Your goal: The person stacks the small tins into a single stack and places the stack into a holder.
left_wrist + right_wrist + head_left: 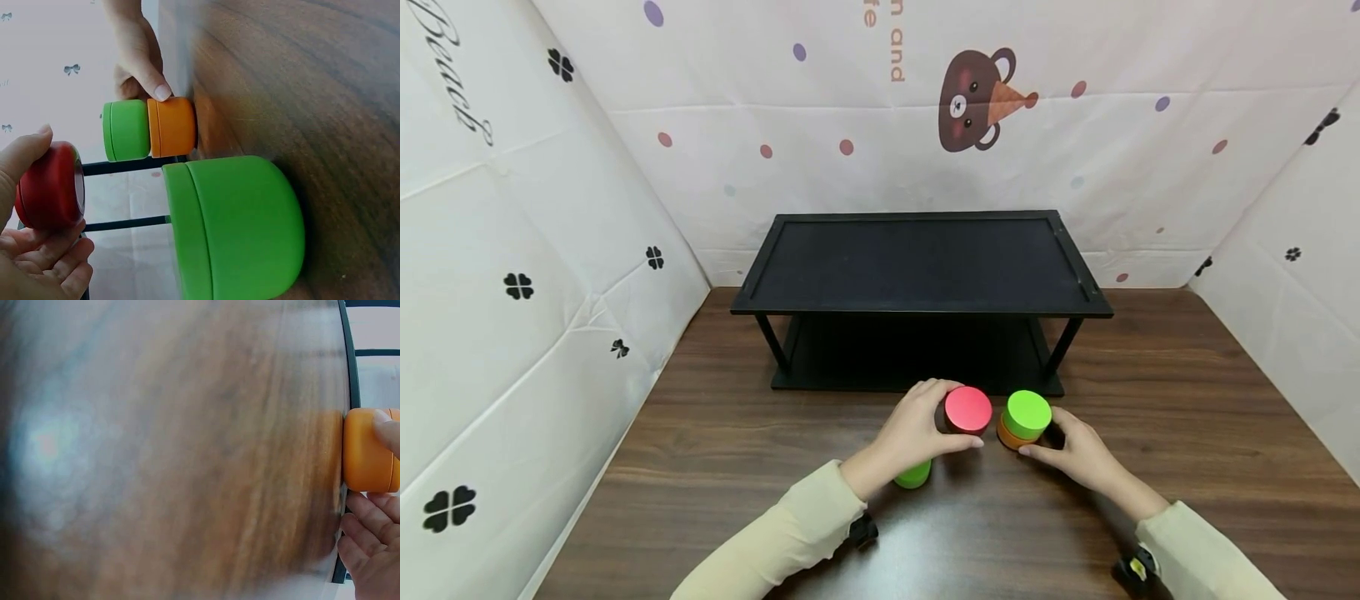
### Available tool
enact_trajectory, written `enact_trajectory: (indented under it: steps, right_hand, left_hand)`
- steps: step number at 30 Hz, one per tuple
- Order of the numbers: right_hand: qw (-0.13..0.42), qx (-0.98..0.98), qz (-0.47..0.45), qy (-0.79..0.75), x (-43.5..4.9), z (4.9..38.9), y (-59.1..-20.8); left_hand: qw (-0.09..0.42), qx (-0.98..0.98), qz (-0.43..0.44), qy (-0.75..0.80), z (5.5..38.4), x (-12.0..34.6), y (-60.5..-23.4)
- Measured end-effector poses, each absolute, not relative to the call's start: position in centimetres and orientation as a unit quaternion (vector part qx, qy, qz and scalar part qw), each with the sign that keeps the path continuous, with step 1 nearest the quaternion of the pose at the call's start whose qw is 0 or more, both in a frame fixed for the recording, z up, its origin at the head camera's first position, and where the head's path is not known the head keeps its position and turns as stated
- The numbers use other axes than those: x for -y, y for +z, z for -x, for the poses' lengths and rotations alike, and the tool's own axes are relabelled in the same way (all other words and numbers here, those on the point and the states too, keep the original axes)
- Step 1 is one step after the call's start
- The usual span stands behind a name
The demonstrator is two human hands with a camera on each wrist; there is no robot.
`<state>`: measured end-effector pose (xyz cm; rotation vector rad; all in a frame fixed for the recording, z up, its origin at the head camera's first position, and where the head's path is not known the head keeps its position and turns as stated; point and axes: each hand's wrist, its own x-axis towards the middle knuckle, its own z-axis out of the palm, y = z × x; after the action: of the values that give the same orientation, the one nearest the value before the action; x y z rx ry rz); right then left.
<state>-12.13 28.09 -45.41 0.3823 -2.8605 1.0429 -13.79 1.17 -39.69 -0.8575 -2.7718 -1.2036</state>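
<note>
My left hand [906, 429] grips a small round red canister [967, 408] between thumb and fingers, raised off the table. In the left wrist view its red side [53, 187] faces the camera. To the right, a light green canister [1028, 412] sits on top of an orange canister [1011, 437], which stands on the table. My right hand [1082, 454] holds the orange canister, thumb on its near side and fingers on the far side. Another green canister [244, 219] stands on the table below my left wrist, partly hidden by it in the head view.
A black two-level rack [917, 262] stands at the back of the brown wooden table [715, 467], just beyond the canisters. White printed cloth [737, 75] walls in the back and both sides.
</note>
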Motion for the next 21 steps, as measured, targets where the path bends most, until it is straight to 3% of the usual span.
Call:
enact_trajectory:
  steps: [21]
  right_hand:
    - [0.039,0.932,-0.127,0.337,-28.1,12.1,-45.5]
  left_hand:
    - [0.017,0.883,0.282,-0.374,14.9,-2.8,-39.6]
